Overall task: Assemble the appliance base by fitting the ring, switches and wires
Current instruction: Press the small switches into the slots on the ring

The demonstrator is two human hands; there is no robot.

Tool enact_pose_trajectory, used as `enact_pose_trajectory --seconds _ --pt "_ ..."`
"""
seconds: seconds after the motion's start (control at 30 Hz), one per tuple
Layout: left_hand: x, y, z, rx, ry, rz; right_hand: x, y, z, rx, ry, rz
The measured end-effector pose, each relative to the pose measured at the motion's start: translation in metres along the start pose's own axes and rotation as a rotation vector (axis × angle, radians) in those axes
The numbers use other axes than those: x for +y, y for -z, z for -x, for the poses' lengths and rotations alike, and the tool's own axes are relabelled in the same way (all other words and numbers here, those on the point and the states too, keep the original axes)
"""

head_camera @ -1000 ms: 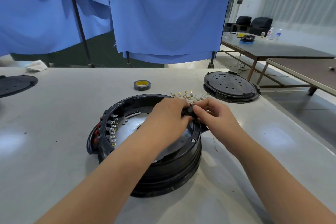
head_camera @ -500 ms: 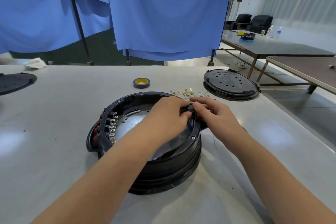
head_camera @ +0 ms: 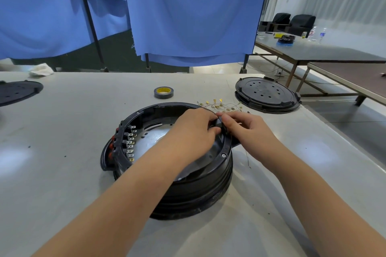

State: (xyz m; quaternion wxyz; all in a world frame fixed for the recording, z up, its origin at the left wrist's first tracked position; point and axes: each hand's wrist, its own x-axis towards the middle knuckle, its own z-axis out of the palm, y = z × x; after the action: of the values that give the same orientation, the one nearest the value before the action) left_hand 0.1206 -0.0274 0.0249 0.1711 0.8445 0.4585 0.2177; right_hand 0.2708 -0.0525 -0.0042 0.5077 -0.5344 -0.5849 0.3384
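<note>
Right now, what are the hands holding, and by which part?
Both the left hand and the right hand pinch a small black part at the appliance base far rim; which part of it cannot be told.

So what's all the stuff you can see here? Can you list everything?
Appliance base: one, black, round, middle of the table, terminals and red switches along its left inner wall.
Small part: one, black, at the base's far right rim, pinched by both hands.
Wires: a loose bunch, gold-tipped, on the table just behind the hands.
Tape roll: one, grey with yellow core, behind the base.
Round covers: two, black, one far right, one at the left edge.
Cloth: one, white, far left edge of the table.
Curtains: blue, hanging behind the table.
Table: one, pale grey.
Side tables: two, dark, right background, with bottles.
Left hand: over the base.
Right hand: beside it.
</note>
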Motion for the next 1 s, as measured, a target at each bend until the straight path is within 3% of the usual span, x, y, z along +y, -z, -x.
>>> enact_pose_trajectory --seconds 0.73,1.0 --pt "0.0033 -0.0036 0.0009 0.024 -0.017 -0.015 -0.0018 -0.0038 -0.0054 0.029 0.000 0.172" --pt "0.0053 -0.0031 0.0010 0.031 -0.037 -0.057 -0.0008 -0.0078 -0.0041 0.027 0.099 0.341"
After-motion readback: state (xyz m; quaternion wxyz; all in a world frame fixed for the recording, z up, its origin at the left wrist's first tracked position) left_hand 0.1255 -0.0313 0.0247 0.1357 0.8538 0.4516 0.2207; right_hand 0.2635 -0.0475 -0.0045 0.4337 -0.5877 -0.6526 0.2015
